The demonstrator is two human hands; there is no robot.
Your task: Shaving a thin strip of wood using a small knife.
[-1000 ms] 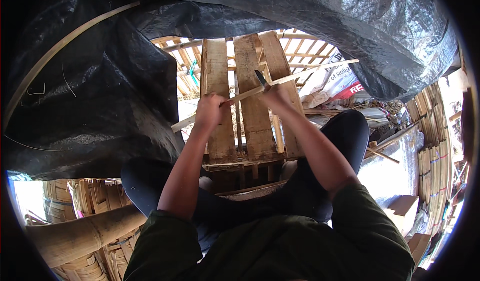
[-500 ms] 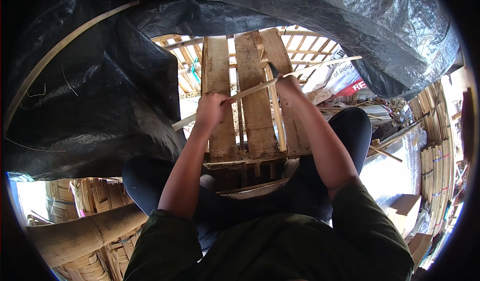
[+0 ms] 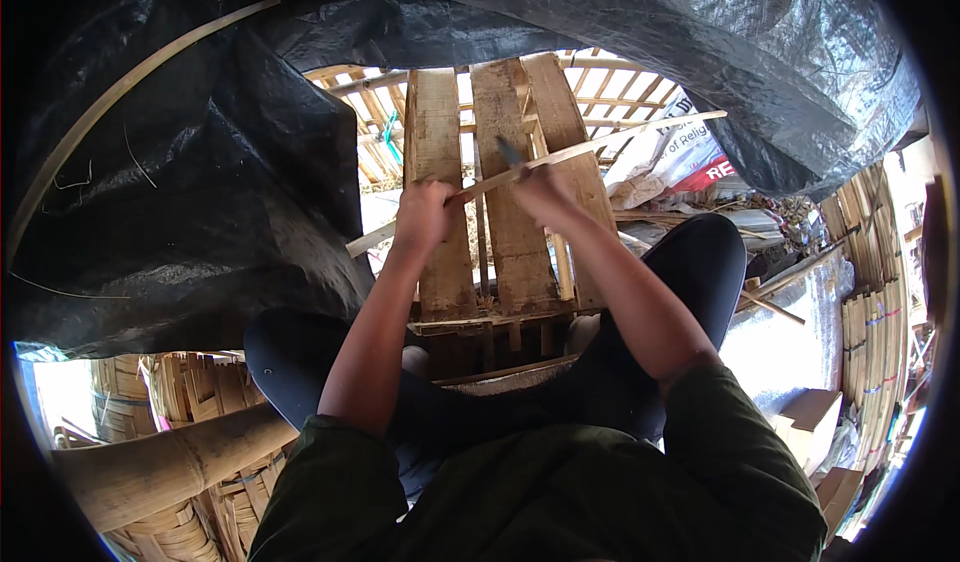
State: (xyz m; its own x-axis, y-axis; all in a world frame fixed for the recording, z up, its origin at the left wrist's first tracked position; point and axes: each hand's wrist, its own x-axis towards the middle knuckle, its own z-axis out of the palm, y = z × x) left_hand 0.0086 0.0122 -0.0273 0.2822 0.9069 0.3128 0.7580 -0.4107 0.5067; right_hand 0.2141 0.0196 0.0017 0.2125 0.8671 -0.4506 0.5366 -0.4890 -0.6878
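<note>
A long, pale bamboo strip (image 3: 640,136) slants across in front of me, its right end higher and farther off. My left hand (image 3: 424,212) is closed round the strip left of its middle, above the wooden planks (image 3: 515,252). In my right hand (image 3: 544,196) is a knife (image 3: 509,152); its dark blade points away and to the left, crossing the strip. The knife's handle is hidden by my fingers, and whether the edge bites into the strip I cannot tell.
Black plastic sheeting (image 3: 190,212) hangs at left and overhead. A thick bamboo pole (image 3: 180,467) lies at lower left. Bundled bamboo slats (image 3: 875,322) and a cardboard box (image 3: 808,422) stand at right. Beyond the planks, a printed sack (image 3: 670,162) lies by a slatted bamboo surface.
My right hand has slid the knife left along the strip, closer to my left hand. The left hand and the strip have hardly moved.
</note>
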